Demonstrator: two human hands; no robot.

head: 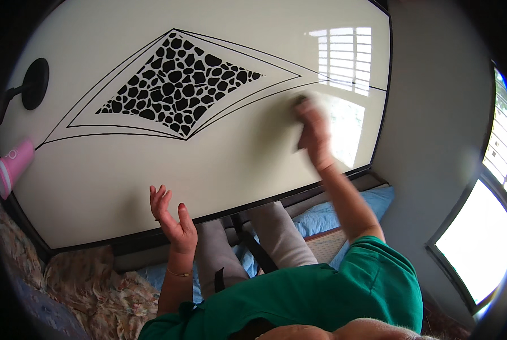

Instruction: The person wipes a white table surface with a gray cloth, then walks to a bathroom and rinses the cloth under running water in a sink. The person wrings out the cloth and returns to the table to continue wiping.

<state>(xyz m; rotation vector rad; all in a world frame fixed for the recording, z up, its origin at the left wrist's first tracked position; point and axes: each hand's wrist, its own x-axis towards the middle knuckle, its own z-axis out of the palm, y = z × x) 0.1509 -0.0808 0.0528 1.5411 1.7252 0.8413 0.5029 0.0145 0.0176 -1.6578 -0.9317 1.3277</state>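
Observation:
My right hand (315, 134) is blurred over the right part of a glossy white table (245, 170). In it is a dark object (301, 101), too smeared to name, whose edges show at the fingertips and below the palm. Whether the object touches the tabletop, I cannot tell. Closer to me, my left hand (172, 216) is raised at the table's near edge, palm turned up and fingers apart, with nothing in it. A black diamond-shaped pebble pattern (175, 83) framed by thin lines decorates the tabletop.
At the table's left side are a pink bottle-shaped container (14, 166) and a stand's round black base (35, 83). Floral fabric (96, 289) lies at lower left, blue fabric (321, 217) beside my legs. A grey wall (431, 106) and a bright window (476, 242) are on the right.

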